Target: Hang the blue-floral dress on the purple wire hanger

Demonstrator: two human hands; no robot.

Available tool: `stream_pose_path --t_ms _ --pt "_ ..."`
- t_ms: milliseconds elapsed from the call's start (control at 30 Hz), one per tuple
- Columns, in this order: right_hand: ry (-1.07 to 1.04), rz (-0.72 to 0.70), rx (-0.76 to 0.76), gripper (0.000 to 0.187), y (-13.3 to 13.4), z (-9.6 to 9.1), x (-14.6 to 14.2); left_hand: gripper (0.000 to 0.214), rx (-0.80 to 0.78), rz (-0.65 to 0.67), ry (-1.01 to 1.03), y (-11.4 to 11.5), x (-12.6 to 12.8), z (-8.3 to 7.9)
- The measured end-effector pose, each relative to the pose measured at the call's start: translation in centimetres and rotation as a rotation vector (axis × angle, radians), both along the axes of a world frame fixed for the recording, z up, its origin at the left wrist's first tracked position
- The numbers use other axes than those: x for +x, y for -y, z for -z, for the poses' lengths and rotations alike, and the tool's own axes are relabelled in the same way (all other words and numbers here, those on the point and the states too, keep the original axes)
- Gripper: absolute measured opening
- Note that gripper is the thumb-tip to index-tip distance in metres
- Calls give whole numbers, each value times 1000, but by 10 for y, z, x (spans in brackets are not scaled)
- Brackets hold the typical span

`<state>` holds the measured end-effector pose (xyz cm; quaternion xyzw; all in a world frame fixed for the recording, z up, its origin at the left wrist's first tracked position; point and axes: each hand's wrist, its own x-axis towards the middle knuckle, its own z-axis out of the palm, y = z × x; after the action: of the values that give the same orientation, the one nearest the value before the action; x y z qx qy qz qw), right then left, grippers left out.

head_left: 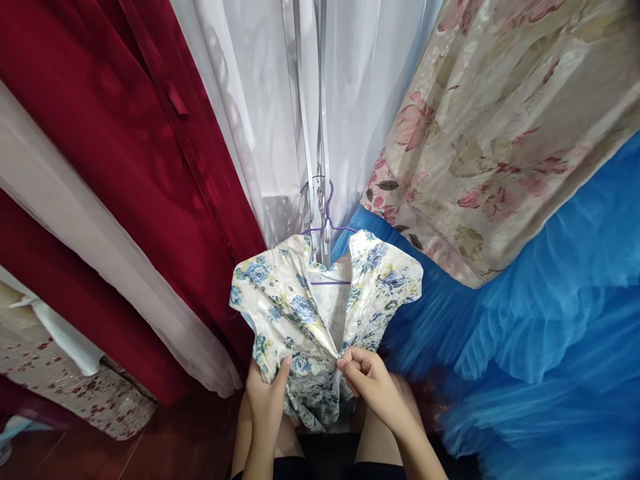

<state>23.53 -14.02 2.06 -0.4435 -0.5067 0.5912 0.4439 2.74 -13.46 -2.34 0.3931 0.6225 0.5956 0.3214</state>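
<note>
A white dress with blue and yellow flowers (300,310) hangs by its shoulders on a thin purple hanger (331,200) in front of me. Its neckline falls open in a V. My right hand (367,380) pinches the fabric edge at the bottom of that V between thumb and finger. At the garment's left side, my left hand (267,393) grips the cloth, thumb in front and fingers behind. The lower part of the garment bunches between my knees, and its hem is hidden.
Dark red cloth (150,153) and pale cloth hang on the left, long white cloth (260,87) behind the hanger. At right hang a pink-flowered beige fabric (480,153) and ruffled blue tulle (540,333). White straps (303,100) dangle by the hanger hook. Dark reddish floor (185,440) shows below.
</note>
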Motion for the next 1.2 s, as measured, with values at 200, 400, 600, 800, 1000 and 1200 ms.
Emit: stream_pose_path --t_ms 200,400,600,800,1000,1200 --pt "-53 19 7 40 -1 -3 0 37 272 141 -314 19 56 -6" --pt "-136 -1 -67 38 6 -4 6 6 147 491 -251 6 83 -11" --pt "-198 54 -169 40 -14 -3 13 15 191 584 -349 1 79 -8" --pt "-203 144 134 41 -88 -99 15 16 127 766 -647 12 86 -25" --pt "-200 187 244 30 -109 -142 0 19 100 894 -854 -4 69 -34" --pt "-118 188 277 28 -77 -121 -4 29 466 543 -517 -59 52 -100"
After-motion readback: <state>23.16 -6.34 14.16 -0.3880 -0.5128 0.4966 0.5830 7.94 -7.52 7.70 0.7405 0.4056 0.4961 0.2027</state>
